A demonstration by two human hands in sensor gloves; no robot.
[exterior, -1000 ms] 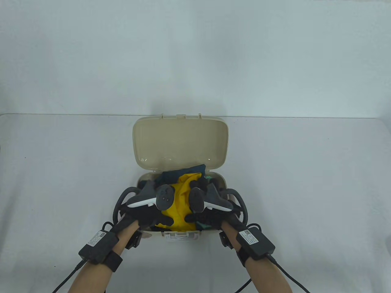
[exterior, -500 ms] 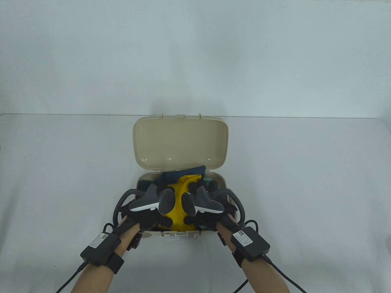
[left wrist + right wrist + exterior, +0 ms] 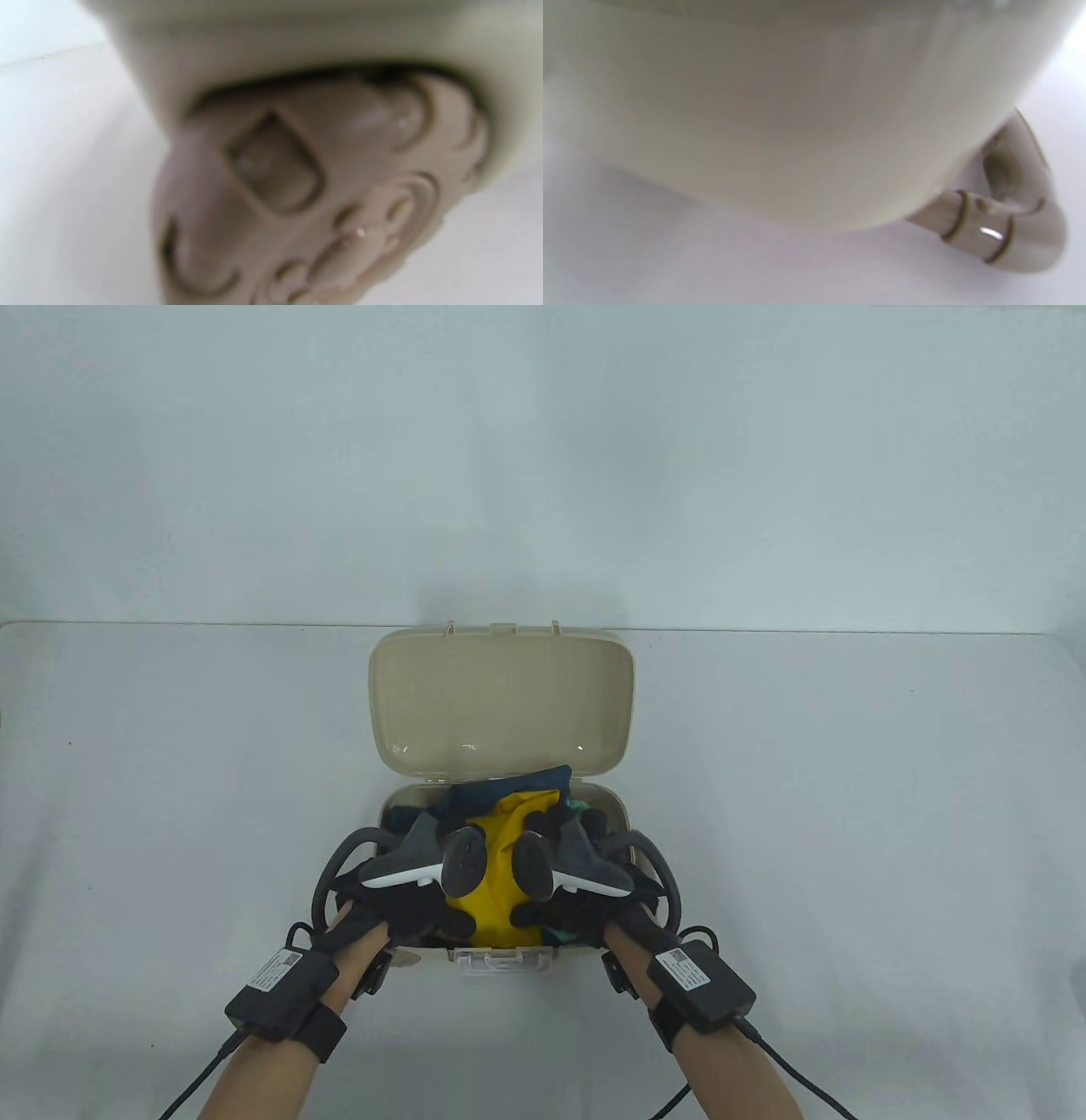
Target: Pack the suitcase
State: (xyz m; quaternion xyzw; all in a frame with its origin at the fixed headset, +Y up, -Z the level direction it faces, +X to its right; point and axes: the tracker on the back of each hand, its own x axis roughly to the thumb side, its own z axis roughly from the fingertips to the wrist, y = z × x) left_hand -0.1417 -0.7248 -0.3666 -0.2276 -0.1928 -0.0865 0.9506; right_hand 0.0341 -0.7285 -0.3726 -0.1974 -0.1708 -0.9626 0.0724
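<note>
- Lower centre of the table view: beige suitcase [image 3: 501, 712] is sitting lid up on the white table [image 3: 170, 780], clothes piled inside.
- Left hand [image 3: 407, 899] is lying on the pile's left side; finger state hidden by the tracker, cannot tell.
- Yellow garment [image 3: 496, 891] is showing between the hands.
- Right hand [image 3: 577, 899] is resting on the right side, fingertips [image 3: 543, 821] extended, flat on the fabric.
- Wrist views are showing only the blurred suitcase shell.

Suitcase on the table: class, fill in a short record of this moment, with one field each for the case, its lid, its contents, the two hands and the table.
case: small beige suitcase, near the table's front edge
lid: lid open, standing up at the back
contents: yellow cloth on top, dark blue cloth behind it
left hand: left hand on the clothes, left part of the case
right hand: right hand on the clothes, right part
finger grip: hidden by trackers
table: white table
</note>
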